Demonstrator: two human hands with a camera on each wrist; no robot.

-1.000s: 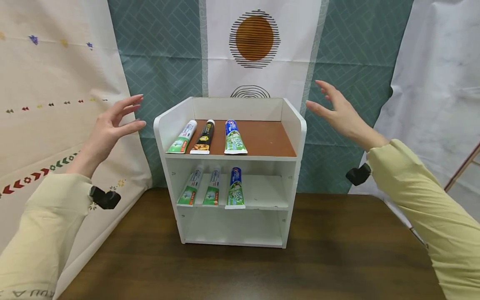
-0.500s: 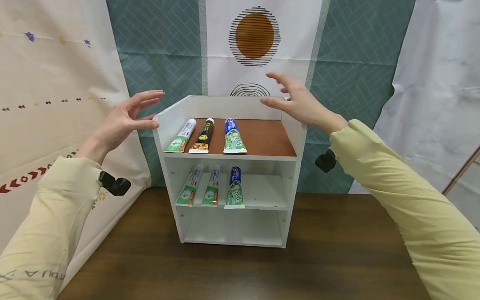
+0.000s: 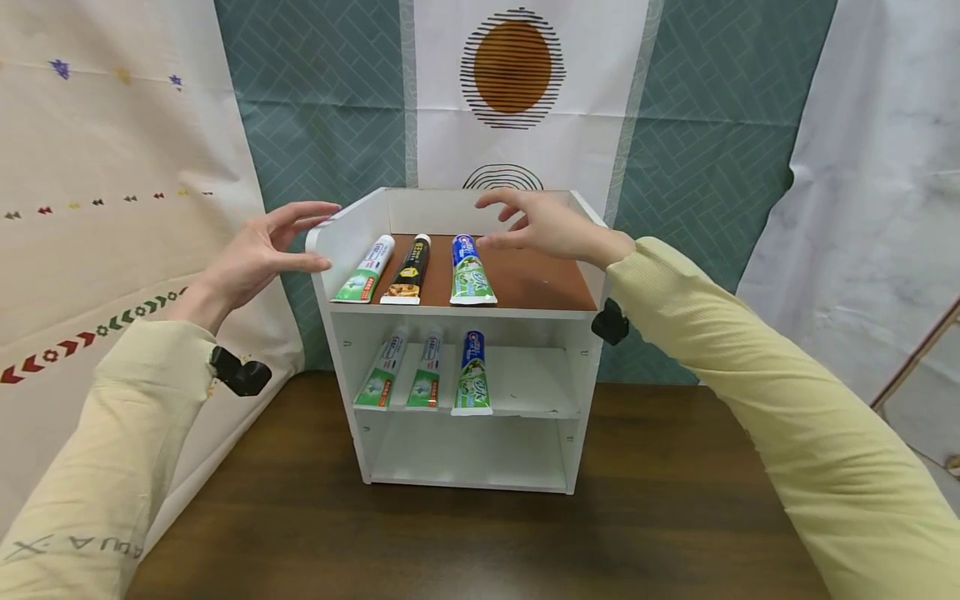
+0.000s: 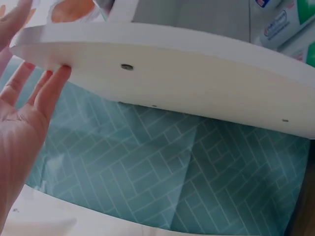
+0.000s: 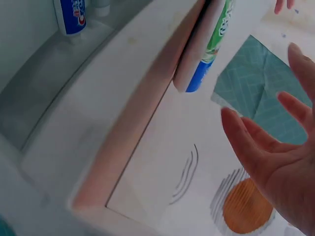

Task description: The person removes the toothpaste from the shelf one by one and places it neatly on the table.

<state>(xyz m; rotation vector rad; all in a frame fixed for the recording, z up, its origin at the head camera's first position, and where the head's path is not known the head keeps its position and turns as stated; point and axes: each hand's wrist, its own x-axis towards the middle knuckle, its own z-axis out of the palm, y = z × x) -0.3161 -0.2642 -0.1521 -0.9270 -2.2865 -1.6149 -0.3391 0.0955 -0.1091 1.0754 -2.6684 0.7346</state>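
Note:
A white three-tier shelf (image 3: 536, 315) stands on the table with toothpaste tubes on its upper two levels. My left hand (image 3: 251, 254) grips the left side panel, fingertips on its outer face in the left wrist view. My right hand (image 3: 555, 225) hovers over the brown top board, thumb and fingers apart, thumb tip right beside a blue-and-green toothpaste tube (image 3: 470, 279). To the left of that tube lie a black toothpaste tube (image 3: 409, 271) and a white-and-green one (image 3: 364, 275). In the right wrist view, nothing lies between the right hand's fingers.
The middle level bears two white-and-green tubes, left (image 3: 382, 371) and centre (image 3: 426, 375), plus a blue-and-green one (image 3: 472, 379). Below is a bare white bottom board (image 3: 468, 454). The dark wooden table (image 3: 480, 542) spreads in front; patterned cloths (image 3: 330, 125) hang behind and beside.
My right hand has moved left from beyond the shelf's right side to the blue-and-green tube on top. My left hand has moved right onto the left side panel. The tubes have stayed put.

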